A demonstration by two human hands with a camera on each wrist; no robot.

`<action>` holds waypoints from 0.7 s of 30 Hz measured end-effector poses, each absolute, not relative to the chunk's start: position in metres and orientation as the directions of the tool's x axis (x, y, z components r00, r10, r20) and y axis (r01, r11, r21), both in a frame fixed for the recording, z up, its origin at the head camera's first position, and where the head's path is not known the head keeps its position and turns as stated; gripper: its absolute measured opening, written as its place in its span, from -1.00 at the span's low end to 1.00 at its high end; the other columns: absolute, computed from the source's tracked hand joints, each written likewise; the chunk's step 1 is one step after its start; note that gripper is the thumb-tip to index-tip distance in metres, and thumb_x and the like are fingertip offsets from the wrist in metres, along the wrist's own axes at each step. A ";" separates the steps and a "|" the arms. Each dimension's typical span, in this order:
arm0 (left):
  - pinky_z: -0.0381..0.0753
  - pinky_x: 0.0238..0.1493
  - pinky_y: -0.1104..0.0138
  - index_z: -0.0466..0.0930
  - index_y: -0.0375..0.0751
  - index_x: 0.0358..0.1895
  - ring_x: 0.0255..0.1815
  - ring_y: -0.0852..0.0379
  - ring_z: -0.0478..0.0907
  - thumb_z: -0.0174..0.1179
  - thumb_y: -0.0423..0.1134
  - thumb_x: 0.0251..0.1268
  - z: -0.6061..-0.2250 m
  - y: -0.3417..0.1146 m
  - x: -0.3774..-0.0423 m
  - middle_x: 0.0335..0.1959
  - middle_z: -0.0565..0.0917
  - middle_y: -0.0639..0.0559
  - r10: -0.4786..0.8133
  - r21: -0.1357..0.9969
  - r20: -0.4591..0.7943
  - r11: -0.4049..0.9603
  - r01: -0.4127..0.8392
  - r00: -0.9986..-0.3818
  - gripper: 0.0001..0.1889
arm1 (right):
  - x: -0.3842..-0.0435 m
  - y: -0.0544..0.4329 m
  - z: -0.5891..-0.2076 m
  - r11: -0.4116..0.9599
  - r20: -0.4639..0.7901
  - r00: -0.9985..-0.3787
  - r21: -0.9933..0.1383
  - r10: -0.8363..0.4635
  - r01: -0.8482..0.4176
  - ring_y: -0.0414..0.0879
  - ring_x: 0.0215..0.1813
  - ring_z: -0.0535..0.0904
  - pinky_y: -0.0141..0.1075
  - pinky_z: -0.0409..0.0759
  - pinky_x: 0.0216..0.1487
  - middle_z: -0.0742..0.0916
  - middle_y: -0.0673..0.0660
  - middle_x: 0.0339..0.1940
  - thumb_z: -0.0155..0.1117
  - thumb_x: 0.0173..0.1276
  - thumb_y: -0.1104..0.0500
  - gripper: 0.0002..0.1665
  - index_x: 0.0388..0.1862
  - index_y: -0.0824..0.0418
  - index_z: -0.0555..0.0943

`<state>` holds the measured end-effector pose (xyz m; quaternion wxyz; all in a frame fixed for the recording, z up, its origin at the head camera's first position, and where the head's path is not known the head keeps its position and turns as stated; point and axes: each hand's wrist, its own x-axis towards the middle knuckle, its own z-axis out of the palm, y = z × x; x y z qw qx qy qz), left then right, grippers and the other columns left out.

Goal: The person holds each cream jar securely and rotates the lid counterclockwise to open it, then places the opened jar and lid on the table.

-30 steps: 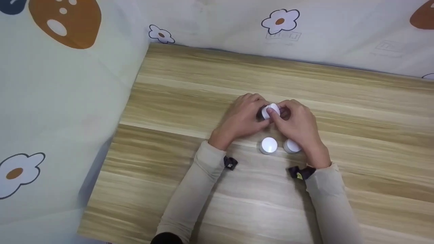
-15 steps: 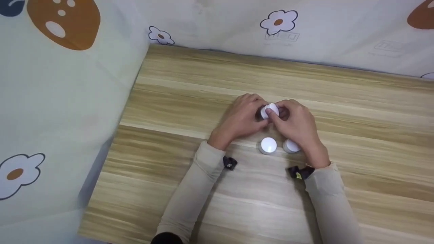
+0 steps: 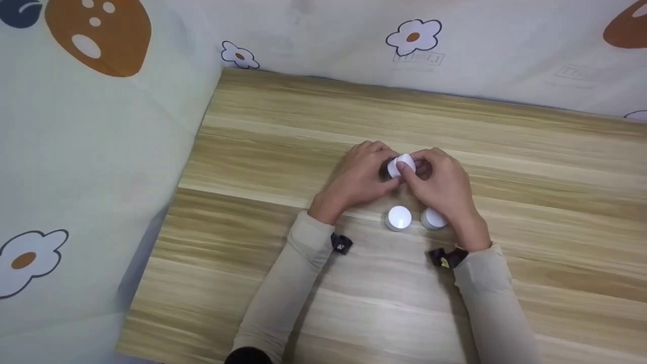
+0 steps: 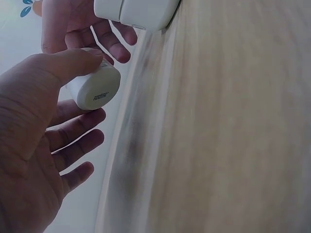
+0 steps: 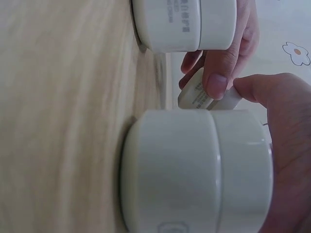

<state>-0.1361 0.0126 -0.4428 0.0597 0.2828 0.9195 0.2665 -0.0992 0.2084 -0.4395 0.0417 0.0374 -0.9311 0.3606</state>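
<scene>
Between both hands is a small white cream jar, tilted, with its lid toward the right. My left hand holds the jar's body between thumb and fingers; the printed base of the cream jar shows in the left wrist view. On the lid my right hand has its thumb on top and curled fingers at the far side. In the right wrist view, the left thumb presses along the body of the cream jar, close by the lid. Most of the left fingers are hidden in the head view.
Two similar lidded jars stand upright on the wooden table, nearer the body: one jar between the wrists and another jar partly under the right hand. A patterned cloth hangs along the table's back and left edges.
The head view has shifted slightly. Both hands stay on the tilted cream jar in nearly the same place, and the two standing jars have not moved.
</scene>
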 end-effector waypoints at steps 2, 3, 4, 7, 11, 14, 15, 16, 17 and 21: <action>0.46 0.45 0.19 0.70 -0.01 0.27 0.29 0.05 0.56 0.35 0.04 0.36 -0.442 0.011 -0.136 0.20 0.71 0.08 0.554 0.528 0.048 0.692 0.492 -0.831 -0.53 | -0.098 0.208 -0.438 0.738 0.106 -0.994 -0.668 -0.037 -0.099 0.04 -0.19 0.71 -0.12 0.55 -0.11 0.79 0.19 -0.21 0.40 0.45 -0.12 -0.56 -0.05 0.24 0.78; 0.46 0.45 0.18 0.70 -0.01 0.27 0.29 0.05 0.56 0.35 0.04 0.36 -0.441 0.011 -0.135 0.19 0.71 0.08 0.556 0.529 0.052 0.689 0.495 -0.830 -0.53 | -0.098 0.207 -0.437 0.738 0.106 -0.994 -0.668 -0.036 -0.098 0.04 -0.19 0.71 -0.13 0.55 -0.11 0.79 0.19 -0.21 0.40 0.45 -0.12 -0.56 -0.05 0.24 0.78; 0.46 0.45 0.18 0.70 -0.02 0.27 0.29 0.05 0.57 0.35 0.04 0.36 -0.441 0.010 -0.135 0.19 0.71 0.08 0.557 0.530 0.056 0.687 0.497 -0.829 -0.53 | -0.097 0.207 -0.436 0.739 0.106 -0.994 -0.667 -0.035 -0.097 0.04 -0.19 0.71 -0.13 0.55 -0.11 0.79 0.19 -0.21 0.40 0.45 -0.12 -0.56 -0.05 0.24 0.78; 0.47 0.44 0.18 0.71 -0.02 0.26 0.27 0.04 0.57 0.35 0.05 0.36 -0.439 0.009 -0.135 0.18 0.72 0.07 0.559 0.528 0.067 0.683 0.505 -0.826 -0.53 | -0.097 0.206 -0.434 0.738 0.106 -0.994 -0.668 -0.037 -0.099 0.04 -0.20 0.71 -0.13 0.55 -0.12 0.79 0.20 -0.21 0.40 0.45 -0.11 -0.56 -0.05 0.25 0.78; 0.46 0.44 0.19 0.71 -0.01 0.27 0.27 0.05 0.57 0.35 0.05 0.36 -0.440 0.009 -0.135 0.17 0.71 0.08 0.560 0.527 0.068 0.683 0.506 -0.826 -0.53 | -0.097 0.206 -0.434 0.739 0.095 -0.995 -0.667 -0.041 -0.094 0.04 -0.19 0.70 -0.13 0.55 -0.10 0.78 0.20 -0.20 0.40 0.45 -0.12 -0.55 -0.01 0.24 0.77; 0.45 0.45 0.19 0.70 0.00 0.27 0.28 0.05 0.56 0.34 0.06 0.37 -0.440 0.008 -0.135 0.18 0.70 0.09 0.560 0.525 0.065 0.685 0.505 -0.826 -0.53 | -0.096 0.205 -0.433 0.743 0.077 -0.996 -0.664 -0.039 -0.081 0.05 -0.16 0.73 -0.10 0.57 -0.07 0.79 0.19 -0.16 0.39 0.45 -0.17 -0.50 0.04 0.23 0.76; 0.45 0.46 0.19 0.70 0.00 0.27 0.28 0.06 0.56 0.34 0.06 0.37 -0.440 0.008 -0.135 0.18 0.70 0.09 0.559 0.524 0.066 0.685 0.506 -0.826 -0.53 | -0.096 0.205 -0.433 0.745 0.071 -0.997 -0.663 -0.036 -0.074 0.05 -0.15 0.74 -0.09 0.58 -0.06 0.79 0.19 -0.14 0.38 0.46 -0.19 -0.48 0.06 0.22 0.75; 0.45 0.46 0.19 0.70 0.00 0.27 0.28 0.06 0.56 0.34 0.07 0.37 -0.440 0.008 -0.135 0.18 0.70 0.09 0.559 0.524 0.068 0.685 0.506 -0.827 -0.53 | -0.096 0.205 -0.432 0.748 0.063 -0.998 -0.660 -0.031 -0.065 0.06 -0.13 0.75 -0.06 0.59 -0.04 0.80 0.19 -0.12 0.37 0.46 -0.22 -0.45 0.07 0.22 0.75; 0.45 0.47 0.19 0.70 0.00 0.27 0.28 0.06 0.56 0.35 0.09 0.37 -0.439 0.007 -0.135 0.18 0.70 0.09 0.558 0.524 0.069 0.685 0.506 -0.827 -0.52 | -0.096 0.205 -0.432 0.751 0.056 -0.998 -0.658 -0.024 -0.055 0.07 -0.12 0.76 -0.04 0.60 -0.03 0.80 0.19 -0.11 0.35 0.46 -0.24 -0.43 0.08 0.22 0.74; 0.46 0.46 0.19 0.71 0.01 0.25 0.27 0.06 0.57 0.36 0.11 0.36 -0.438 0.007 -0.134 0.17 0.70 0.09 0.557 0.527 0.077 0.681 0.508 -0.827 -0.52 | -0.096 0.205 -0.430 0.771 0.013 -1.000 -0.637 0.010 0.000 0.08 -0.09 0.77 -0.01 0.60 -0.05 0.82 0.19 -0.12 0.29 0.46 -0.36 -0.34 0.01 0.21 0.76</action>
